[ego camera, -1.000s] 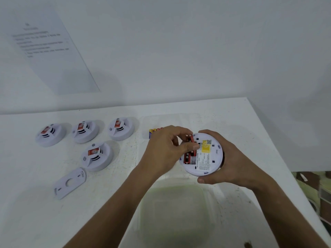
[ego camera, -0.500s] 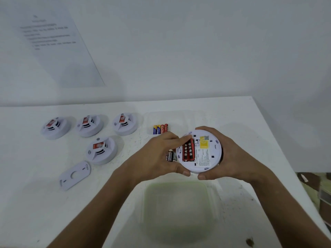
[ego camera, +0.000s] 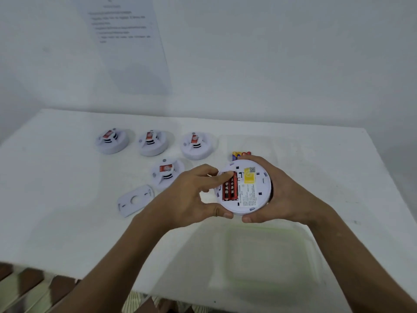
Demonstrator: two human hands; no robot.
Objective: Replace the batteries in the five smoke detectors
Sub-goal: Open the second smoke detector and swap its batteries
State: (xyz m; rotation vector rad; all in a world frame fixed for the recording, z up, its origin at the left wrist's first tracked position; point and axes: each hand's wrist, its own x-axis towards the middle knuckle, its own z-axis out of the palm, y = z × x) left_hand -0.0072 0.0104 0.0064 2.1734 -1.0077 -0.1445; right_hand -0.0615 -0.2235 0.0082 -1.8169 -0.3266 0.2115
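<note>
The smoke detector [ego camera: 246,188] sits gripped in my right hand [ego camera: 282,195]; my left hand [ego camera: 191,197] steadies its rim, forefinger pressing the red batteries [ego camera: 230,187], which could spring out.

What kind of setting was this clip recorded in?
Probably a staged test or data-collection station, not a home: a bare white table against a blank white wall, a printed instruction sheet taped to that wall, and four round white smoke detectors laid out in rows.
</note>
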